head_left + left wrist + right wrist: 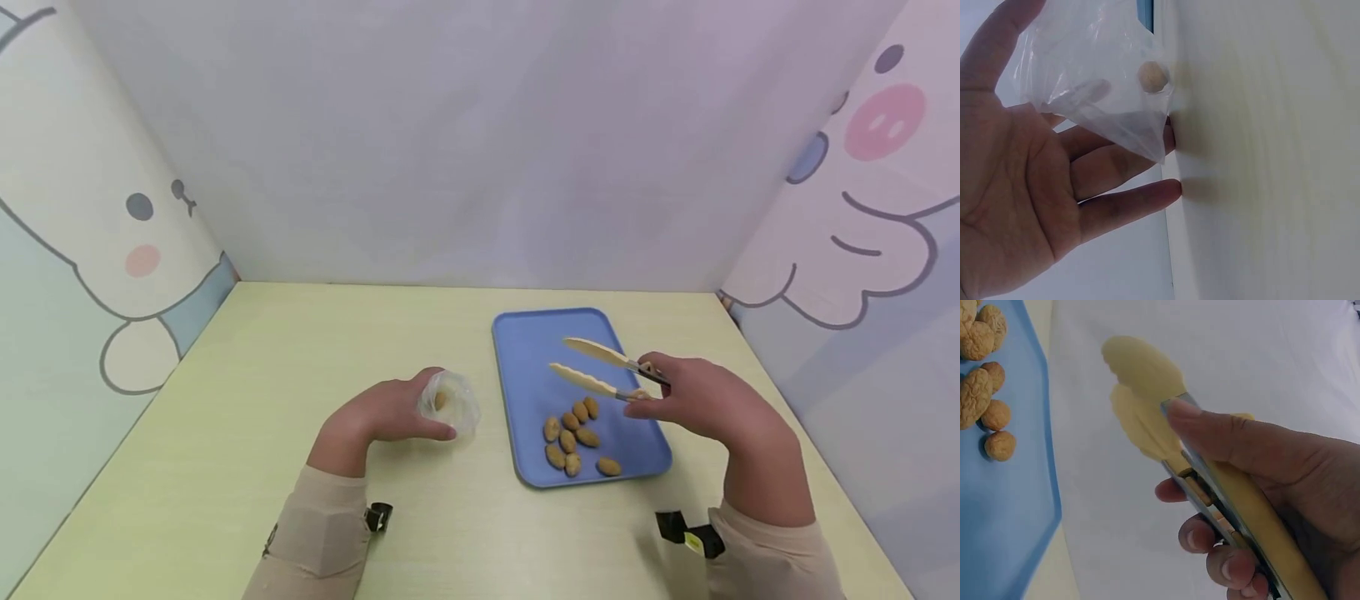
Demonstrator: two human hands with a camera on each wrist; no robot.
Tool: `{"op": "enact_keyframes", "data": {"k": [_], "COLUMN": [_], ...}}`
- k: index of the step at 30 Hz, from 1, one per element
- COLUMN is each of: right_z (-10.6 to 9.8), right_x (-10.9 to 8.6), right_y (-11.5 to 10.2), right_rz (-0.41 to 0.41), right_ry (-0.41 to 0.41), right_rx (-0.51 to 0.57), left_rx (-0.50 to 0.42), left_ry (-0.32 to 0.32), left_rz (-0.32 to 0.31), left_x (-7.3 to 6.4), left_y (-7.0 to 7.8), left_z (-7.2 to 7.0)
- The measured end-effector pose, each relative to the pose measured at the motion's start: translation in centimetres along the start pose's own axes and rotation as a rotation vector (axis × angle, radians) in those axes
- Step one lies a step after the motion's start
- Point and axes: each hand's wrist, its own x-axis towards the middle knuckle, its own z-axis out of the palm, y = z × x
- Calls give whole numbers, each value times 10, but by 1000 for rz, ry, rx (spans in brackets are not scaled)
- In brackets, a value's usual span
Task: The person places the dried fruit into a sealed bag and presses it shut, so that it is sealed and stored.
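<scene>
My left hand holds a clear plastic bag upright beside the tray, thumb and fingers around its sides and its mouth spread. Inside the bag shows a brown nut-like piece. In the left wrist view the fingertips are right at the table surface. My right hand grips tongs with cream scalloped tips and metal arms. The tongs' tips stand apart over the blue tray, nothing between them. Several brown, wrinkled, nut-like pieces lie on the tray's near half.
The pale yellow table carries the tray right of centre. Behind it rises a plain pale wall, with cartoon-printed panels at both sides. Each sleeve has a black wrist device strapped on it.
</scene>
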Motion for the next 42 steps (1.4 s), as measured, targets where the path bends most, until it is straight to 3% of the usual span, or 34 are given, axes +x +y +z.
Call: {"op": "enact_keyframes", "data": {"k": [6,17,34,42], "right_z": [0,-2,7,10], "right_x": [-2,-2,11,16], "right_y": [16,34,41,44], "right_rz": [63,103,134,128], "right_ry": [-36,-92,-156,-137], "right_rx": [4,1,-76,-56], "left_rx": [2,-2,2,-5], "left_ry": [4,2,-1,-3], "left_rz": [5,20,6,8], "left_x": [0,-1,0,0], "left_y": [0,1,0,0], "left_z": [0,-1,0,0]}}
